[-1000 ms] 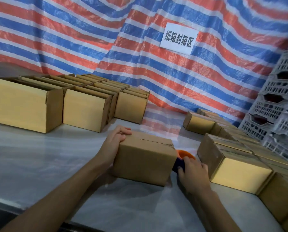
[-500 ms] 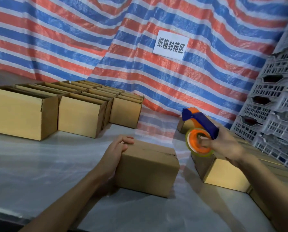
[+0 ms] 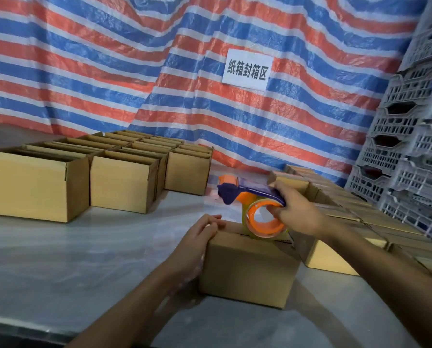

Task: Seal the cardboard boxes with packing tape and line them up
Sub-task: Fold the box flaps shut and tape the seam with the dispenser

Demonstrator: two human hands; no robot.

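The tape gun (image 3: 253, 197) is held by the right grip (image 3: 297, 214). The fingers are curled round its blue handle and into the orange roll. The roll is seen right over the far edge of the small box (image 3: 250, 267). Whether the tape touches the lid cannot be told.

The left end of the same box is held by the left grip (image 3: 199, 237), with the fingers bent over the top edge. The flaps of the box are folded down, and a dark seam is seen along the top. The box is set on the desk (image 3: 59, 259), near the front edge.

A wide bare part of the desk is seen to the left of the box and in front of it. On the right, little room is left: a row of closed boxes (image 3: 348, 222) is packed just beside it. Far to the left, open boxes (image 3: 39, 184) are lined up in rows, well apart from the small box.

Grey crates (image 3: 410, 159) are stacked at the far right. A striped sheet (image 3: 109, 71) is hung behind it all, with a white sign (image 3: 247, 69) stuck on it.
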